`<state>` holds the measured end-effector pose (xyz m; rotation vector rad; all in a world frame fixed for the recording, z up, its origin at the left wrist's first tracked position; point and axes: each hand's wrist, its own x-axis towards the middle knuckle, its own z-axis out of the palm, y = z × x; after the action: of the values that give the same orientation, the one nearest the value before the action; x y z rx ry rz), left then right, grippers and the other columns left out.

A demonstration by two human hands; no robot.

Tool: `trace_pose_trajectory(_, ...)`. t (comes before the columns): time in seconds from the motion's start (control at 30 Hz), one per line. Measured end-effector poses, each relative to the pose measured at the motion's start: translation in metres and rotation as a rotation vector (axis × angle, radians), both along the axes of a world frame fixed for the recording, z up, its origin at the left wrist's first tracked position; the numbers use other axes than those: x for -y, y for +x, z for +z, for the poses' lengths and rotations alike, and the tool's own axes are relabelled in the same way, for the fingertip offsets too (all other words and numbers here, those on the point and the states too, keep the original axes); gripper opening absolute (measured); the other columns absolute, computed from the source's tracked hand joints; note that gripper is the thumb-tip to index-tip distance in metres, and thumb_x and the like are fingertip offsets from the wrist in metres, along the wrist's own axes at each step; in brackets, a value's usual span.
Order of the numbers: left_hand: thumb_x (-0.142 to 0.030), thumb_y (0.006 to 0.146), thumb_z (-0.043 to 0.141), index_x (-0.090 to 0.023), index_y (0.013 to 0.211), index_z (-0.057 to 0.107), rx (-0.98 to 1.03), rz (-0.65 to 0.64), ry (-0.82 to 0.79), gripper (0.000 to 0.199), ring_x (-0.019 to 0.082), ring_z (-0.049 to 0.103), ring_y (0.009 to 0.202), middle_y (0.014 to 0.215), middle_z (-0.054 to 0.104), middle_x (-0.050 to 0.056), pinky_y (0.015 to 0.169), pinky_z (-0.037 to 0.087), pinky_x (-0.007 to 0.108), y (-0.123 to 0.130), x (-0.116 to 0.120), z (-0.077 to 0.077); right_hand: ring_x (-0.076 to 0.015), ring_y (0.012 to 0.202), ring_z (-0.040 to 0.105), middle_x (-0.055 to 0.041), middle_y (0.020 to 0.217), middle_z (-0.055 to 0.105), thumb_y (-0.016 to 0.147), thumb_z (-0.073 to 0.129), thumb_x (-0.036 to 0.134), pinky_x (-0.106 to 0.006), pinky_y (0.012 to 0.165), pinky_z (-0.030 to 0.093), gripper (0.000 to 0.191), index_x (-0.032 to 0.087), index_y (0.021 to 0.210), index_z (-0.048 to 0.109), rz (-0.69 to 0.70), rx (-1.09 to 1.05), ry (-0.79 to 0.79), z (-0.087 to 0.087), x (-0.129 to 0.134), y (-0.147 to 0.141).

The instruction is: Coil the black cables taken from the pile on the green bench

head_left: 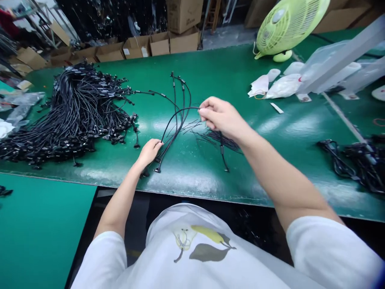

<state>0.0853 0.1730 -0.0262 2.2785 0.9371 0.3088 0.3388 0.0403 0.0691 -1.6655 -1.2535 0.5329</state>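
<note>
My left hand [150, 151] is closed on a black cable [171, 119] near the middle of the green table [192, 176]. The same cable arches up to the right, where my right hand [221, 117] pinches it between thumb and fingers. Below my right hand a cable end with a connector [226, 169] hangs down. Other loose cables [182, 96] lie just behind and between my hands, with a connector [157, 170] by my left hand. Thin black wires [225, 141] lie in a bundle under my right hand.
A large heap of black cables [78, 104] covers the left of the table. A green fan [288, 28], white wrapped items [282, 87] and a grey metal frame [339, 60] stand at the right. Coiled cables [357, 160] lie at far right. Cardboard boxes [159, 43] line the back edge.
</note>
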Motion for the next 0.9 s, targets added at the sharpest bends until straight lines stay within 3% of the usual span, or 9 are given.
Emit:
trace_pose_trajectory(0.13, -0.035, 0.097, 0.037, -0.020, 0.095, 0.054, 0.487, 0.133, -0.080, 0.023, 0.015, 0.063, 0.092, 0.096, 0.065, 0.005, 0.088, 0.048, 0.028, -0.001, -0.003, 0.012, -0.0002, 0.044, 0.036, 0.0041, 0.068, 0.051, 0.088, 0.061, 0.021, -0.013, 0.040, 0.023, 0.009, 0.015, 0.093, 0.056, 0.068, -0.389, 0.082, 0.044, 0.027, 0.001)
trace_pose_trajectory(0.23, -0.042, 0.098, 0.037, -0.021, 0.100, 0.050, 0.764, 0.259, 0.056, 0.024, 0.012, 0.059, 0.074, 0.087, 0.060, 0.002, 0.074, 0.049, 0.025, -0.011, -0.011, 0.032, 0.0000, 0.044, 0.034, 0.0043, 0.067, 0.050, 0.087, 0.062, 0.018, -0.012, 0.037, 0.020, 0.011, 0.014, 0.096, 0.058, 0.076, -0.485, 0.008, 0.049, 0.041, 0.010)
trace_pose_trajectory(0.4, -0.039, 0.094, 0.049, -0.019, 0.092, 0.059, 0.432, 0.239, 0.552, 0.023, 0.018, 0.059, 0.087, 0.092, 0.062, 0.006, 0.085, 0.045, 0.031, -0.056, -0.047, 0.065, -0.0021, 0.046, 0.037, 0.0026, 0.063, 0.050, 0.078, 0.073, 0.022, -0.015, 0.036, 0.022, 0.022, 0.013, 0.096, 0.063, 0.101, -0.491, -0.220, 0.039, 0.083, 0.028)
trace_pose_trajectory(0.47, -0.036, 0.091, 0.053, -0.018, 0.090, 0.062, 0.222, 0.162, 0.555, 0.019, 0.022, 0.060, 0.095, 0.094, 0.064, 0.008, 0.091, 0.043, 0.034, -0.072, -0.058, 0.066, -0.0033, 0.047, 0.040, 0.0018, 0.064, 0.051, 0.073, 0.077, 0.024, -0.016, 0.036, 0.025, 0.029, 0.015, 0.098, 0.065, 0.055, -0.502, -0.237, 0.041, 0.104, 0.035)
trace_pose_trajectory(0.53, -0.035, 0.088, 0.056, -0.018, 0.088, 0.064, 0.138, 0.075, 0.387, 0.018, 0.022, 0.062, 0.092, 0.092, 0.066, 0.007, 0.090, 0.045, 0.035, -0.078, -0.058, 0.060, -0.0049, 0.048, 0.045, 0.0003, 0.070, 0.055, 0.067, 0.080, 0.025, -0.017, 0.037, 0.029, 0.036, 0.017, 0.100, 0.066, 0.004, -0.512, -0.169, 0.045, 0.121, 0.038)
trace_pose_trajectory(0.63, -0.039, 0.089, 0.055, -0.018, 0.089, 0.064, 0.378, 0.011, 0.024, 0.023, 0.020, 0.066, 0.085, 0.087, 0.068, 0.006, 0.086, 0.050, 0.035, -0.063, -0.043, 0.049, -0.0053, 0.044, 0.044, -0.0004, 0.078, 0.059, 0.065, 0.079, 0.027, -0.019, 0.032, 0.026, 0.035, 0.021, 0.097, 0.066, -0.049, -0.510, -0.055, 0.052, 0.132, 0.027)
trace_pose_trajectory(0.7, -0.041, 0.089, 0.056, -0.019, 0.092, 0.064, 0.627, 0.044, -0.064, 0.024, 0.018, 0.067, 0.087, 0.086, 0.069, 0.005, 0.088, 0.050, 0.034, -0.044, -0.035, 0.046, -0.0048, 0.040, 0.041, -0.0005, 0.079, 0.060, 0.068, 0.077, 0.030, -0.019, 0.029, 0.021, 0.031, 0.021, 0.095, 0.066, -0.033, -0.486, -0.066, 0.053, 0.131, 0.015)
trace_pose_trajectory(0.83, -0.042, 0.091, 0.054, -0.019, 0.095, 0.061, 0.924, 0.286, 0.120, 0.024, 0.013, 0.066, 0.085, 0.091, 0.066, 0.003, 0.086, 0.049, 0.028, -0.024, -0.043, 0.057, -0.0049, 0.035, 0.036, 0.0019, 0.074, 0.057, 0.071, 0.073, 0.037, -0.021, 0.028, 0.018, 0.035, 0.024, 0.103, 0.065, -0.007, -0.470, -0.045, 0.052, 0.131, 0.004)
trace_pose_trajectory(0.9, -0.041, 0.094, 0.048, -0.019, 0.096, 0.059, 0.825, 0.377, 0.294, 0.025, 0.013, 0.063, 0.085, 0.095, 0.064, 0.004, 0.083, 0.047, 0.027, -0.035, -0.055, 0.066, -0.0059, 0.037, 0.036, 0.0021, 0.072, 0.057, 0.074, 0.069, 0.040, -0.022, 0.032, 0.021, 0.039, 0.025, 0.110, 0.064, -0.066, -0.346, -0.031, 0.049, 0.136, 0.010)
